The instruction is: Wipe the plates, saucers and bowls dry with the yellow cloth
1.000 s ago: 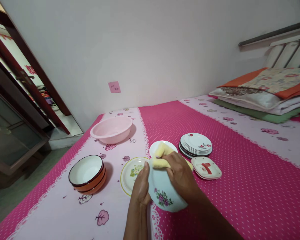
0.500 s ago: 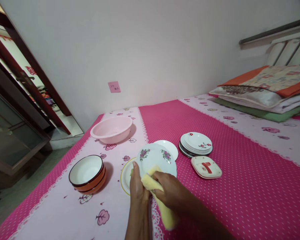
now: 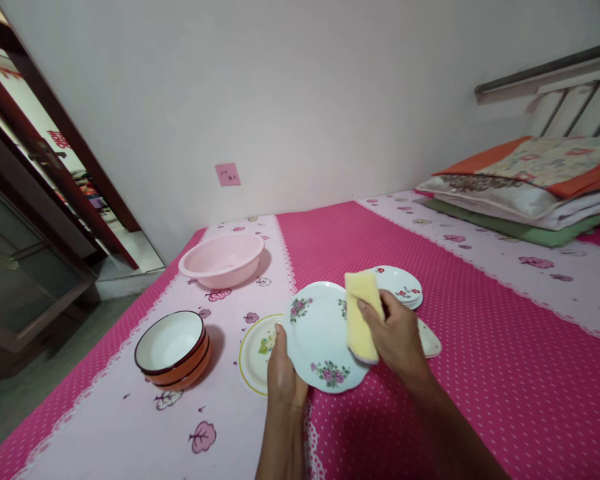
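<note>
My left hand (image 3: 285, 377) grips the near-left rim of a white plate with pink flower prints (image 3: 320, 333), held face up above the bed. My right hand (image 3: 395, 337) is closed on a folded yellow cloth (image 3: 363, 313), which rests against the right side of that plate. Just left of the held plate lies a yellow-rimmed plate (image 3: 257, 347) on the cover. Behind my right hand a stack of small flowered plates (image 3: 403, 287) shows, and a small square dish (image 3: 430, 340) is mostly hidden by the hand.
The bed cover (image 3: 480, 347) is pink with white dots. A stack of orange bowls (image 3: 173, 350) sits at the left and a pink basin (image 3: 223, 257) further back. Folded bedding (image 3: 530, 187) lies at the right. A doorway (image 3: 40, 180) opens at the left.
The plate has been turned face up and lowered flatter. My right hand with the yellow cloth has moved from the plate's near edge up to its right side.
</note>
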`<state>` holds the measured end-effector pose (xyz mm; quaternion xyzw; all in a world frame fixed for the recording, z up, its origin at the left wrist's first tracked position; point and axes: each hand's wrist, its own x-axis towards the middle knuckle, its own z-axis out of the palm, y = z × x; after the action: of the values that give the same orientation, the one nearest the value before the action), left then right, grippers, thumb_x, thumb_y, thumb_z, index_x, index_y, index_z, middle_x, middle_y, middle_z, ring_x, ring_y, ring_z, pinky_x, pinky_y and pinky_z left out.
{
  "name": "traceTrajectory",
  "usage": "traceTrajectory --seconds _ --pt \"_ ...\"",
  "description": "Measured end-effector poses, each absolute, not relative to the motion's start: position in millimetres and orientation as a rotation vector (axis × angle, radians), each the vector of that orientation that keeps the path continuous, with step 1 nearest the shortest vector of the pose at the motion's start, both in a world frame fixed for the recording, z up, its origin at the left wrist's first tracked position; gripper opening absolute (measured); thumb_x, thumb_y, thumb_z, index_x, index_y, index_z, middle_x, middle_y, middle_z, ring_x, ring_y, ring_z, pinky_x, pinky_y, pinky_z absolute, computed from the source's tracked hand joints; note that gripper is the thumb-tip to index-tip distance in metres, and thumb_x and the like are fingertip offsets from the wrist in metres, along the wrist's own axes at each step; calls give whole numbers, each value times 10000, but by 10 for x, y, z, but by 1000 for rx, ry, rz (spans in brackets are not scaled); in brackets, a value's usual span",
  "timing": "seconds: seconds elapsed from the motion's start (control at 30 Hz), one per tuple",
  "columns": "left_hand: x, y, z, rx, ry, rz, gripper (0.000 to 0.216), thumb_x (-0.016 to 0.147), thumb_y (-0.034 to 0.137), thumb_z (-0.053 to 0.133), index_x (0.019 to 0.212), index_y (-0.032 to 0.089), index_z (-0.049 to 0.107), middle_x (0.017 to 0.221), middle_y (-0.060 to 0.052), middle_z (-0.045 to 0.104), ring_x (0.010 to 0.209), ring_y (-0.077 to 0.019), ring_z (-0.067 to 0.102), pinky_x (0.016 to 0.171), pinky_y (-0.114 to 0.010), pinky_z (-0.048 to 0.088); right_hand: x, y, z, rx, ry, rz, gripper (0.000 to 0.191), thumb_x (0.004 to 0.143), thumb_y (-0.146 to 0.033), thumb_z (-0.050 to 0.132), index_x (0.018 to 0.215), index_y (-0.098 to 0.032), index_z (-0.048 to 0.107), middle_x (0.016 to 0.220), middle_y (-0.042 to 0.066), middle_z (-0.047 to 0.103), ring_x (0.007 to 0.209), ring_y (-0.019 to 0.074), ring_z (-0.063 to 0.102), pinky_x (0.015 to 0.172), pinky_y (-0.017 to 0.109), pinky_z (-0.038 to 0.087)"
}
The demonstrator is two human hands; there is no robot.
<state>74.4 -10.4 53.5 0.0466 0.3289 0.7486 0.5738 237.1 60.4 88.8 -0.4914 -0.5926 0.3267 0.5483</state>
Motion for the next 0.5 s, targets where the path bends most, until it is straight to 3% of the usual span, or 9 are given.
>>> traceTrajectory --seconds 0.1,0.2,0.4,0.5 --pt "848 -118 513 245 760 1724 539 1016 456 533 1431 119 600 1315 -185 722 1316 -314 623 1133 -448 487 2196 606 722 -1089 -1524 778 384 855 -436 603 1102 -155 690 1078 129 749 963 286 682 883 406 519" --pt "918 -105 470 318 763 1697 532 971 446 631 1385 112 632 1299 -202 726 1292 -332 639 1120 -465 496 2064 534 689 -982 -1638 808 327 894 -369 567 1125 -178 696 1118 106 732 1035 271 664 941 386 491" --pt "838 -71 436 260 753 1721 434 896 346 721 1248 93 702 1176 -173 776 1180 -338 703 1047 -442 554 2045 361 871 -671 -1975 1088 218 840 -185 564 954 -204 749 1013 54 711 980 224 650 882 305 478" --pt "726 -96 452 229 772 1658 490 908 453 706 1196 57 719 1120 -200 781 1124 -360 724 994 -443 585 2089 304 921 -601 -2163 1199 210 795 -127 564 845 -199 755 952 31 695 886 191 637 783 264 453"
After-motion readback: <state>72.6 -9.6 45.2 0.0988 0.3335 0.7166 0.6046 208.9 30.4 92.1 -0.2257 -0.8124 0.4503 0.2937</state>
